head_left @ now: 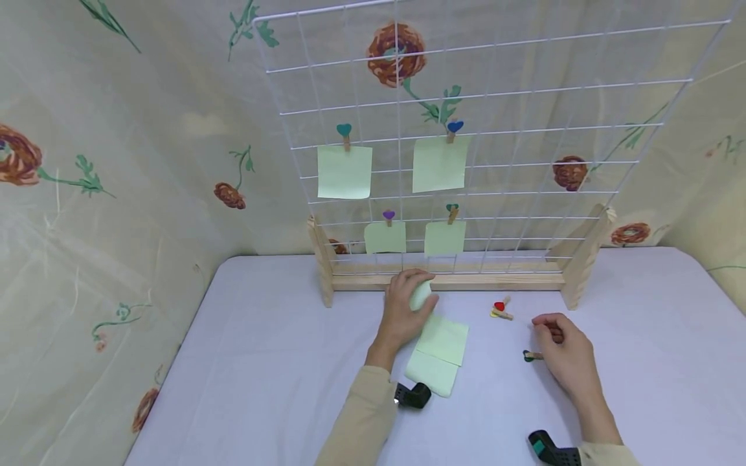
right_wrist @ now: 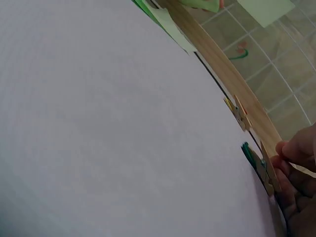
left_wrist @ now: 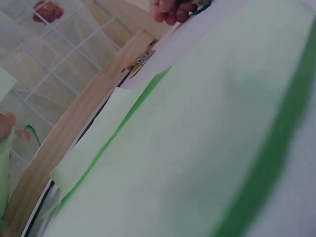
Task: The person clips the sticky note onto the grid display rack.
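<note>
Head view: overlapping green notes [head_left: 444, 340] are lying before you; your right hand [head_left: 568, 356] is hanging curled just beside a clothespin [head_left: 530, 356], its grip impossible to tell; beyond, your left hand [head_left: 403, 309] is pinching a green sheet [head_left: 419, 296] near the wire grid [head_left: 492, 96].

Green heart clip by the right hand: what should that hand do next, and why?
Maybe the right hand should pinch that green clip: it lies close by, the left hand holds a note, and each hanging note has a heart clip.
</note>
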A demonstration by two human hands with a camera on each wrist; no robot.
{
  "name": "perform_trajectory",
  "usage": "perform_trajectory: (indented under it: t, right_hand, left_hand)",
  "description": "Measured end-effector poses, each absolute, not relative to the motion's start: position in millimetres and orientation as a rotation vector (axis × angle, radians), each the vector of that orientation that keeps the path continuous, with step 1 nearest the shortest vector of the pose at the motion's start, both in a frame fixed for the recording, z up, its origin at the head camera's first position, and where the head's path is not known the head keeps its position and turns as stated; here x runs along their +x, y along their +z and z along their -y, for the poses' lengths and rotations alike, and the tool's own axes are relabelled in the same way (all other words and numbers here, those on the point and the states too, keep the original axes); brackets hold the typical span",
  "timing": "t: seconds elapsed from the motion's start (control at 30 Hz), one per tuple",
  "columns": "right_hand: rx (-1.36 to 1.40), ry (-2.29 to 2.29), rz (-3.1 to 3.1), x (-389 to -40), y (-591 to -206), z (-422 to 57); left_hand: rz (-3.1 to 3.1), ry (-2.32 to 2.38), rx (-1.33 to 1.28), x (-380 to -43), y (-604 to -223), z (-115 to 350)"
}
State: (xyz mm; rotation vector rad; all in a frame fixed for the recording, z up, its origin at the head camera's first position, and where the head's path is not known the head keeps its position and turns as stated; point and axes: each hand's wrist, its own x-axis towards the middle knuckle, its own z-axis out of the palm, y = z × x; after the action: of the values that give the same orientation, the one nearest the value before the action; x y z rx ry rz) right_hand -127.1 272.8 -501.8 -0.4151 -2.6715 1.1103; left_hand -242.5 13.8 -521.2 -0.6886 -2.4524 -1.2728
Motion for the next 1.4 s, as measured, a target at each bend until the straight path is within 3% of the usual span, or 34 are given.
perform_trajectory:
  t: [0.23, 0.47, 0.7, 0.83, 1.07, 1.4]
  right_hand:
    - [-0.161, 1.171, 2.788, -122, -499, -299]
    - [0.083, 1.264, 2.793, -113, -505, -309]
    - [0.192, 1.289, 2.853, -111, -504, -308]
    - [0.196, 1.295, 2.902, -112, -501, -307]
    - [0.183, 1.255, 2.88, -114, -502, -305]
    - [-0.067, 1.38, 2.569, -117, -515, -311]
  left_hand:
    - [2.333, -1.466, -0.602, -244, -521, -13]
    - [2.184, -1.929, -0.34, -246, -519, -10]
    - [2.213, -2.154, -0.558, -234, -490, -4]
    - [2.264, -2.179, -0.587, -230, -486, -4]
    - [2.245, -2.309, -0.329, -237, -511, -9]
    - [2.405, -2.115, -0.229, -242, -521, -13]
